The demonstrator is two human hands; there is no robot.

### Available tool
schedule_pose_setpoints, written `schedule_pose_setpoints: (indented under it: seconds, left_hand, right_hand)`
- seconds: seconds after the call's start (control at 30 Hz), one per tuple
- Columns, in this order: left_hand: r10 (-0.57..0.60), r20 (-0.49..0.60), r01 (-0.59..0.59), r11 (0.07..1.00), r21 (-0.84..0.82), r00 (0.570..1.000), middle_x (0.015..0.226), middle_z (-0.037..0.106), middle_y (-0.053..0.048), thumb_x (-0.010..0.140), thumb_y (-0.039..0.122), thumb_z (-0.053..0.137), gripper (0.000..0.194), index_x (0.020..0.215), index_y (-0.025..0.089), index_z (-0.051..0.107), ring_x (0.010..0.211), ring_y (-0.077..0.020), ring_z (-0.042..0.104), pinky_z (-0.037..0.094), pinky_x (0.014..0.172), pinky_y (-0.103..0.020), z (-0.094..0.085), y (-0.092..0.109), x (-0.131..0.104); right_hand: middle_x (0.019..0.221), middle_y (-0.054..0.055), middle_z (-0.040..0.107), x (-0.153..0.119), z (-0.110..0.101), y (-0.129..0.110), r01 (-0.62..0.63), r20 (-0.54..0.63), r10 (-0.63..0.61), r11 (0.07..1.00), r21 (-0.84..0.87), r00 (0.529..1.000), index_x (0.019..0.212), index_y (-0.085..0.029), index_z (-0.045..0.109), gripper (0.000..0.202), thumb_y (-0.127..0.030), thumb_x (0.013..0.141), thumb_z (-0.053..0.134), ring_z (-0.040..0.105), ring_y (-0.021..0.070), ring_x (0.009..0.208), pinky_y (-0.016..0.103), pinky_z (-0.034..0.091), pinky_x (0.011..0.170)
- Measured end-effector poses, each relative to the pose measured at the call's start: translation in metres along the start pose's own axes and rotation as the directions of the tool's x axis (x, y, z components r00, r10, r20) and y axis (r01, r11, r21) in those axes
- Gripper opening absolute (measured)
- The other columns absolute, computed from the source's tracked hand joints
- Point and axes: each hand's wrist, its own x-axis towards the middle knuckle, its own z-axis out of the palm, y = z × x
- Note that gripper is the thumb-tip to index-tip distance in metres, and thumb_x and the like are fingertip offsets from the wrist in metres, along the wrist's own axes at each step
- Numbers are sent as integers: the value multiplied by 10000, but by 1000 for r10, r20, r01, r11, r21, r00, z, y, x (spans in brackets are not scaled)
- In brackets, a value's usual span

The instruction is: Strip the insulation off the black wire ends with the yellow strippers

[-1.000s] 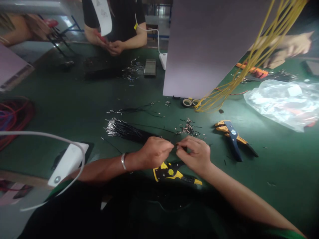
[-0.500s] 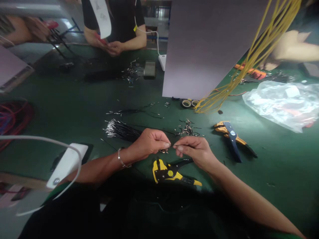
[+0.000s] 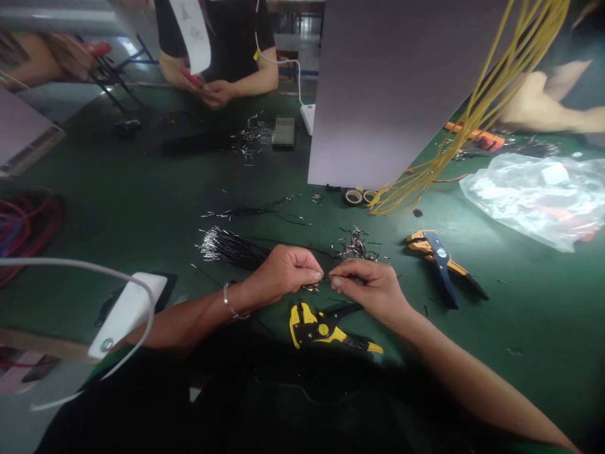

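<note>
My left hand (image 3: 293, 270) is closed in a pinch on a thin black wire (image 3: 326, 275), whose end shows at the fingertips. Facing it, my right hand (image 3: 371, 284) pinches at that same end, thumb against forefinger; the fingers hide most of the detail. A bundle of black wires (image 3: 231, 247) with bare silvery tips lies behind and left of my left hand. Just beyond my right hand is a small heap of cut wire bits (image 3: 357, 244). Below both hands rests a yellow and black wire stripper (image 3: 324, 329).
An orange and blue wire stripper (image 3: 439, 261) lies to the right. Farther off are tape rolls (image 3: 354, 197), hanging yellow wires (image 3: 454, 151), a grey panel (image 3: 378, 94) and a clear plastic bag (image 3: 539, 195). A white power strip (image 3: 127, 315) sits left. Co-workers' arms are across the table.
My right hand's fingers have shifted slightly, thumb and forefinger now straighter at the wire end. My left hand stays in place. A co-worker's arm at right has moved.
</note>
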Motion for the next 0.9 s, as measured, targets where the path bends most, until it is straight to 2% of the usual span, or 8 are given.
schedule_pose_setpoints:
  seconds: [0.27, 0.53, 0.63, 0.73, 0.8, 0.9]
  left_hand:
    - [-64, 35, 67, 992, -106, 997, 554, 568, 22, 623, 262, 705, 166, 680, 119, 644, 414, -25, 372, 229, 371, -177, -1, 3, 0]
    - [-46, 15, 46, 999, -25, 999, 581, 574, 13, 643, 285, 687, 180, 706, 121, 648, 451, -42, 401, 261, 392, -182, 0, 5, -3]
    - [-39, 21, 40, 999, -6, 999, 579, 568, 15, 653, 289, 677, 178, 708, 122, 646, 453, -41, 396, 263, 396, -183, 0, 5, -3]
    - [-39, 24, 38, 999, 18, 999, 595, 576, 10, 664, 291, 665, 179, 718, 121, 647, 450, -39, 392, 266, 398, -185, 0, 4, -2]
    - [-41, 34, 40, 999, 24, 999, 600, 575, 9, 668, 297, 665, 186, 727, 121, 648, 448, -39, 392, 269, 397, -186, 0, 3, -2]
    - [-56, 52, 56, 998, 0, 997, 592, 560, 16, 666, 302, 673, 195, 727, 120, 644, 445, -37, 387, 262, 391, -180, 0, 2, -2]
  right_hand:
    - [629, 16, 712, -1, -3, 10, -166, 72, 151, 925, 340, 986, 789, -195, 758, 77, -232, 722, 747, 621, 127, 532, 263, 529, 533]
    - [629, 6, 714, -1, -1, 16, -181, 85, 160, 891, 417, 984, 796, -215, 763, 65, -222, 731, 758, 621, 119, 538, 257, 530, 550]
    - [646, 9, 715, -1, -2, 12, -126, 58, 113, 938, 322, 992, 810, -219, 761, 73, -221, 740, 741, 632, 131, 551, 265, 533, 546]
    - [719, 26, 729, 0, -1, 6, 27, -1, -27, 997, 69, 1000, 820, -219, 761, 82, -202, 755, 713, 667, 160, 638, 290, 551, 605]
    - [758, 26, 736, 0, -1, 3, 152, -13, -154, 984, -93, 988, 827, -229, 759, 109, -177, 778, 677, 680, 166, 688, 295, 559, 651]
    - [773, 26, 735, 0, 1, 3, 287, 24, -289, 934, -213, 957, 861, -229, 754, 166, -144, 812, 620, 686, 158, 694, 283, 563, 650]
